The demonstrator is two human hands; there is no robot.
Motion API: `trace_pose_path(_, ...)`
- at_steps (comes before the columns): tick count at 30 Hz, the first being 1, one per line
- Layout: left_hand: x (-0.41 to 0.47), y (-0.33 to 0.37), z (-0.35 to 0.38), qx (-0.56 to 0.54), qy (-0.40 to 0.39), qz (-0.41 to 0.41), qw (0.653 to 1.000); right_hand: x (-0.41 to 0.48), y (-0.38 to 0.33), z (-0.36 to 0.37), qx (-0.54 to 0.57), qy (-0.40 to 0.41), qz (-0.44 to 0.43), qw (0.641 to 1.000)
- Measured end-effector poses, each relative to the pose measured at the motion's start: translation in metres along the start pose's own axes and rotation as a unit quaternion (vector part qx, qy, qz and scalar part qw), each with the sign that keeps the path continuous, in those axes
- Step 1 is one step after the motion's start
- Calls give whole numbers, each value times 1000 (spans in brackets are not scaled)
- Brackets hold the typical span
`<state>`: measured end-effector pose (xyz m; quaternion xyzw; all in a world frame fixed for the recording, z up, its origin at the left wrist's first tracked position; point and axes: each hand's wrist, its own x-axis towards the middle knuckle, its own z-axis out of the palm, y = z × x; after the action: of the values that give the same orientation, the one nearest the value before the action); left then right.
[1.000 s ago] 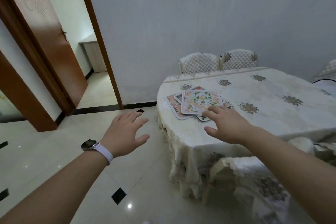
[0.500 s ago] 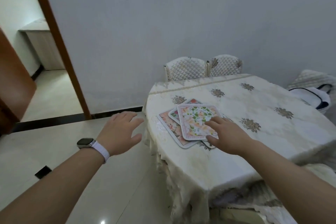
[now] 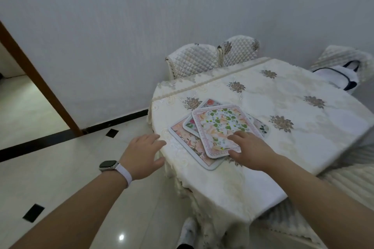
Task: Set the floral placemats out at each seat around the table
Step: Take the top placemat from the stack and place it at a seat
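So the floral placemats are all stacked in one loose, fanned pile (image 3: 212, 133) at the near-left edge of the round desk with the cream embroidered tablecloth (image 3: 283, 107), none dealt out to a seat yet. My right hand (image 3: 250, 150) lies flat on the top green-leaf floral mat (image 3: 220, 127), fingers spread over its near corner, thumb at the edge, pinning it, probably to slide it off; no real grip yet. My left hand (image 3: 141, 156), white-strapped smartwatch (image 3: 110, 166) on the wrist, hangs open and empty at the desk rim, holding nothing. Quilted cream chairs (image 3: 194, 60) sit at the far side.
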<state>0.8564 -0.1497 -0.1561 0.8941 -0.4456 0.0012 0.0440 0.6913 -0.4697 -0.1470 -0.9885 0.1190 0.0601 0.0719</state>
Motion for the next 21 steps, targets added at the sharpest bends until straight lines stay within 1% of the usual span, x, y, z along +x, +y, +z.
trace_pose_path(5, 51, -19, 33, -19, -62, -6, 998, 57, 15, 31, 59, -26, 51, 997)
trace_pose_path(8, 76, -28, 53, -38, -87, -6, 995, 80, 23, 54, 119, -42, 82, 989)
trace_pose_path(12, 125, -24, 62, -118, -89, -34, 988, 100, 28, 74, 247, -41, 144, 957)
trace_pose_path(15, 158, -18, 71, -163, -90, -31, 982, 106, 27, 89, 299, -46, 183, 936)
trace_pose_path(21, 222, 0, 87, -222, -177, -21, 959, 103, 29, 104, 354, -17, 277, 893)
